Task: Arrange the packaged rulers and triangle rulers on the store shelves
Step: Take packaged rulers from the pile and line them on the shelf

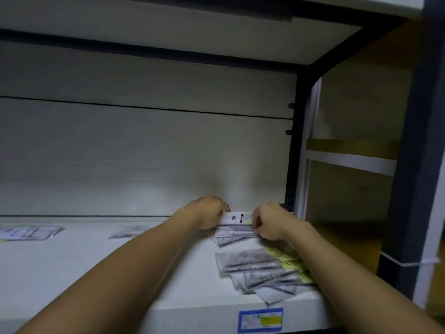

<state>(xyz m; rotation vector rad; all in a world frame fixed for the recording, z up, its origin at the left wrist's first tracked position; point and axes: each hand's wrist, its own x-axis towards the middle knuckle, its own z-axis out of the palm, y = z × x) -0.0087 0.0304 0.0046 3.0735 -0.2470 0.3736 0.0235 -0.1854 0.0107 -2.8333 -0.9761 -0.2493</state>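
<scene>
A stack of packaged rulers (237, 225) stands near the back of the white shelf (96, 261), towards its right end. My left hand (206, 213) grips the stack's left end and my right hand (269, 221) grips its right end, fingers curled round the packs. The top pack shows a white label. In front of the stack lies a loose fan of clear packaged triangle rulers (262, 271) with yellow cards, partly hidden under my right forearm.
Two more packs lie flat further left: one (29, 232) at the far left and one (128, 231) mid-shelf. A blue-framed price tag (260, 319) sits on the shelf's front edge. A dark upright post (295, 141) bounds the right side; another shelf hangs overhead.
</scene>
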